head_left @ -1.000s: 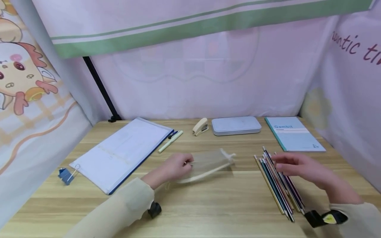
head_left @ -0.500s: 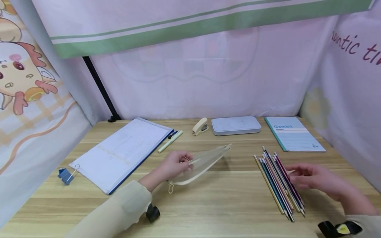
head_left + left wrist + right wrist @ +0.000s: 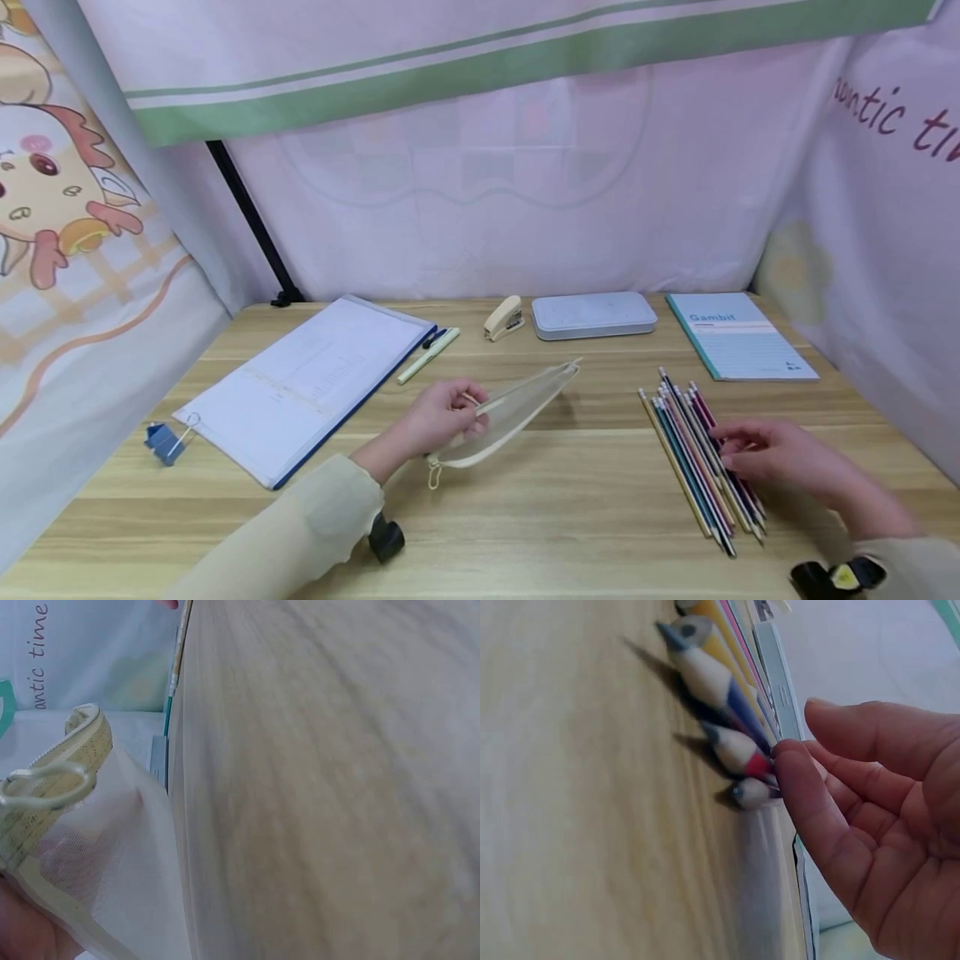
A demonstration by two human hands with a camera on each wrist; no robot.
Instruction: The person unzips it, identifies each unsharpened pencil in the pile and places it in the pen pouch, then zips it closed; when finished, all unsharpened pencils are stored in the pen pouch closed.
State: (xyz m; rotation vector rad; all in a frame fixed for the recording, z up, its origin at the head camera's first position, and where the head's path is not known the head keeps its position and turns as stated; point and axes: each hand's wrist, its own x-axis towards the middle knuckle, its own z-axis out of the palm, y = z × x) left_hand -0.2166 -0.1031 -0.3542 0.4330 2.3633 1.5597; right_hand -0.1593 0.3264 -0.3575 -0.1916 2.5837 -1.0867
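Cloth wall [image 3: 862,250], right, lettered "antic time". Wooden table [image 3: 570,500]: bare wood separates the translucent, cream-edged mesh pouch [image 3: 521,412] from the pencils [image 3: 693,467]; the right edge lies beyond the right hand [image 3: 787,458]. The pouch, mid-table, is pinched and tilted by the left hand [image 3: 442,417]. Blue notebook [image 3: 742,337], marked "Gambit", behind the pencils. Pencils, multicoloured, sharpened ends nearward, loosely bunched; right fingertips touch them, thumb apart.
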